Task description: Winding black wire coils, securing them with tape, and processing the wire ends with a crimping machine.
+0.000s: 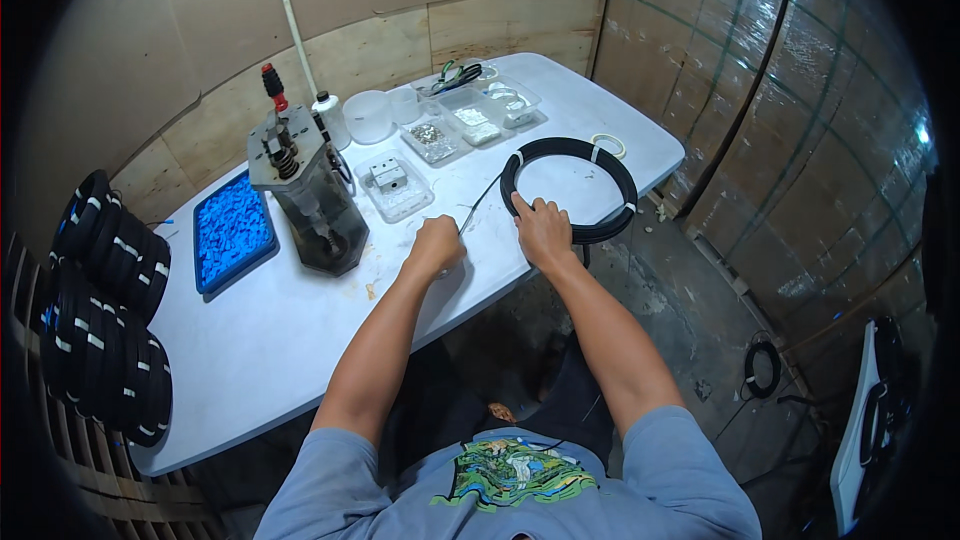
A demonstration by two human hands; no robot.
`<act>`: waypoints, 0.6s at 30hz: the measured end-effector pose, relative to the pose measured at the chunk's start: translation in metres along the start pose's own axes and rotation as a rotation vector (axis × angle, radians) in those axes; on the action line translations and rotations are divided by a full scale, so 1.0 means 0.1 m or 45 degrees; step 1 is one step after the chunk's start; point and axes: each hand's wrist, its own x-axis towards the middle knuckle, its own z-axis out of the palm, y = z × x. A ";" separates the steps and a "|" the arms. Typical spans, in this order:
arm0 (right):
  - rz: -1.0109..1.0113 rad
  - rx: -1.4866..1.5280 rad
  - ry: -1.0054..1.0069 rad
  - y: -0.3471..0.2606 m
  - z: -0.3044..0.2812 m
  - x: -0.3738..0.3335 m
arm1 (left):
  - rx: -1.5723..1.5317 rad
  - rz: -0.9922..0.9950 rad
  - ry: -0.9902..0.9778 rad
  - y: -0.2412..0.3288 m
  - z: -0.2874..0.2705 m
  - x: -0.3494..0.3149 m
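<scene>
A coil of black cable, bound with white ties, lies at the right of the white table and reaches its front edge. My right hand grips the coil's near left side, with fingers over the ring. From the coil a free length of cable runs down toward my left hand. That hand is closed in a fist around this cable, and the cable's end is hidden in it. Just beyond my left hand sits a clear tray with a small white block.
A metal press-like machine stands left of centre beside a tray of blue pieces. Clear bins, a white tub and a bottle line the back. Stacked black coils are at left. Wrapped cartons rise at right.
</scene>
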 end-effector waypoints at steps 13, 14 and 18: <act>-0.824 0.606 0.062 -1.10 0.12 0.20 | -0.047 0.071 0.109 -0.47 -0.48 -0.49; -0.850 0.625 0.056 -1.19 0.13 0.22 | -0.089 0.070 0.147 -0.53 -0.54 -0.55; -0.872 0.762 -0.084 -1.41 0.22 0.33 | -0.151 -0.002 0.190 -0.76 -0.68 -0.70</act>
